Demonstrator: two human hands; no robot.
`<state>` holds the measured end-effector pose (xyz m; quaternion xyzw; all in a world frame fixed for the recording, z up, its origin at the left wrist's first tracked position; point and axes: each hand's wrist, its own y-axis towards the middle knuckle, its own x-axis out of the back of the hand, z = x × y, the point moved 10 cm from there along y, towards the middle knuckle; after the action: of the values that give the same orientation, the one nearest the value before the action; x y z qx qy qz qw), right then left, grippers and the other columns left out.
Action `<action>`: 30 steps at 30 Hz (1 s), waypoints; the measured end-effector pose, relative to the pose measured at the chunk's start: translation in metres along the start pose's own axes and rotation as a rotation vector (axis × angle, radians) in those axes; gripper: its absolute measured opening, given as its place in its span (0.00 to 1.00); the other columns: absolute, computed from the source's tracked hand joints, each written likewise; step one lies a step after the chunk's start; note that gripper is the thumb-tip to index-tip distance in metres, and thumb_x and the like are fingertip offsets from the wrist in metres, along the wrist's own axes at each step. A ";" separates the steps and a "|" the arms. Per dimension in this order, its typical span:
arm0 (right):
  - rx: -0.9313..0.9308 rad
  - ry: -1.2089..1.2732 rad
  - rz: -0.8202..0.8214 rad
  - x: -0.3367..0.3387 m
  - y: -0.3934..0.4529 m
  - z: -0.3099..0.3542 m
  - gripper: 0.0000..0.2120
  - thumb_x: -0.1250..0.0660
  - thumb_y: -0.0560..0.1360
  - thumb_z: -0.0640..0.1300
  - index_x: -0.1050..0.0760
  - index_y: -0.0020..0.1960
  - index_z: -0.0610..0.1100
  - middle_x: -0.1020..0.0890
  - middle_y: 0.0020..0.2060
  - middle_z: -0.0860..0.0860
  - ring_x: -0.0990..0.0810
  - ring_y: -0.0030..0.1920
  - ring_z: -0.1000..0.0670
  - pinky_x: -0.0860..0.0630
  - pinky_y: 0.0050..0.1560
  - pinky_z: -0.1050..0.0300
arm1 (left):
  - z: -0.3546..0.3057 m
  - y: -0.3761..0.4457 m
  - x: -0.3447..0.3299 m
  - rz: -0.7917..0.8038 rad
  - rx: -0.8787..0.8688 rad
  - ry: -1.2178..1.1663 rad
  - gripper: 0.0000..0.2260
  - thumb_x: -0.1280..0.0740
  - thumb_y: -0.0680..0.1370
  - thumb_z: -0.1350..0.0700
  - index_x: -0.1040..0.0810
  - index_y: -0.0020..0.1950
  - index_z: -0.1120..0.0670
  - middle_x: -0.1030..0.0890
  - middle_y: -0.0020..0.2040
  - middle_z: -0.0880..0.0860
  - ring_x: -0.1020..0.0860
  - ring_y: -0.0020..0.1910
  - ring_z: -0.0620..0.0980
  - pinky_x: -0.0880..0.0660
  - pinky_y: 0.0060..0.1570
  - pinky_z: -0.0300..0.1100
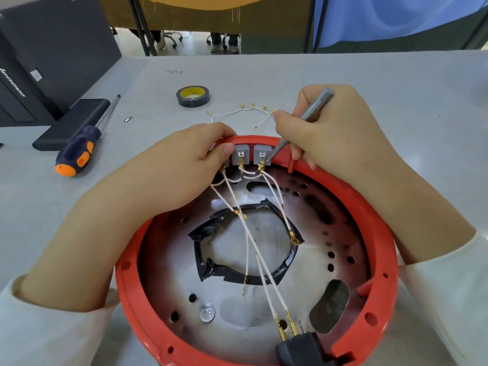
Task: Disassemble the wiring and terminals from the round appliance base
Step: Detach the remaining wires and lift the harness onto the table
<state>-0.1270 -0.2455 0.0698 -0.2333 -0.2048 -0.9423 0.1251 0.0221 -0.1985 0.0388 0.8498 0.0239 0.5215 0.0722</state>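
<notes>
A: Where is the round red plastic appliance base point(383, 233) sitting, and what are the hands doing?

B: It is lying open side up on the grey table point(290, 72), close to the person. The left hand point(184, 165) is pinching the leftmost grey terminal block, likely bracing the row. The right hand point(330, 128) is gripping a slim grey metal tool point(315, 107) like a pen, its tip touching the rightmost grey terminal block point(262, 153), probably to pry off the brass connector.

A: How many of each?

B: Two blocks are showing clearly; the third is mostly hidden by fingers. Several white wires point(253, 247) are crossing the base. One loose wire bundle point(245, 112), one black tape roll point(193, 96) and one orange-and-navy screwdriver point(79, 149) are lying beyond.
</notes>
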 end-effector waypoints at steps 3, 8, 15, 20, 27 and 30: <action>-0.013 -0.031 0.058 -0.007 0.001 -0.001 0.14 0.32 0.74 0.43 0.31 0.31 0.43 0.23 0.20 0.48 0.31 0.16 0.56 0.36 0.22 0.70 | 0.000 0.000 0.000 0.003 0.004 -0.008 0.11 0.45 0.81 0.50 0.28 0.61 0.45 0.26 0.50 0.43 0.31 0.48 0.41 0.41 0.43 0.34; -0.022 0.084 -0.024 0.003 0.002 -0.004 0.15 0.33 0.74 0.41 0.32 0.31 0.42 0.24 0.19 0.47 0.34 0.16 0.53 0.36 0.20 0.67 | 0.000 0.000 0.000 0.010 0.003 -0.004 0.11 0.45 0.81 0.50 0.28 0.61 0.45 0.25 0.51 0.44 0.30 0.49 0.43 0.40 0.43 0.35; -0.018 0.085 0.011 -0.002 0.002 -0.004 0.15 0.32 0.74 0.40 0.32 0.31 0.41 0.25 0.19 0.47 0.33 0.15 0.53 0.37 0.20 0.68 | 0.000 -0.001 0.001 0.009 0.001 -0.007 0.11 0.45 0.81 0.50 0.28 0.61 0.45 0.25 0.52 0.44 0.31 0.49 0.42 0.41 0.43 0.34; -0.052 0.106 0.047 -0.004 0.005 -0.006 0.16 0.34 0.75 0.40 0.32 0.29 0.41 0.25 0.18 0.49 0.34 0.16 0.54 0.37 0.19 0.68 | 0.000 0.000 0.000 0.009 0.010 -0.021 0.10 0.45 0.81 0.50 0.28 0.60 0.45 0.27 0.45 0.40 0.31 0.46 0.42 0.41 0.42 0.34; -0.094 0.037 0.111 -0.009 0.010 -0.008 0.19 0.34 0.75 0.42 0.31 0.26 0.41 0.28 0.15 0.52 0.37 0.14 0.56 0.39 0.18 0.70 | 0.000 0.000 0.000 0.013 0.010 -0.015 0.10 0.45 0.81 0.50 0.28 0.60 0.45 0.26 0.47 0.42 0.30 0.47 0.43 0.40 0.41 0.37; -0.139 0.022 0.139 -0.011 0.015 -0.014 0.23 0.34 0.75 0.46 0.30 0.22 0.43 0.30 0.14 0.50 0.38 0.15 0.55 0.39 0.19 0.68 | 0.000 0.000 0.000 0.013 0.009 -0.022 0.10 0.45 0.81 0.50 0.28 0.59 0.45 0.26 0.48 0.43 0.30 0.48 0.43 0.39 0.41 0.38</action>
<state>-0.1180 -0.2633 0.0578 -0.2445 -0.1207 -0.9458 0.1762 0.0219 -0.1982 0.0392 0.8559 0.0199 0.5126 0.0650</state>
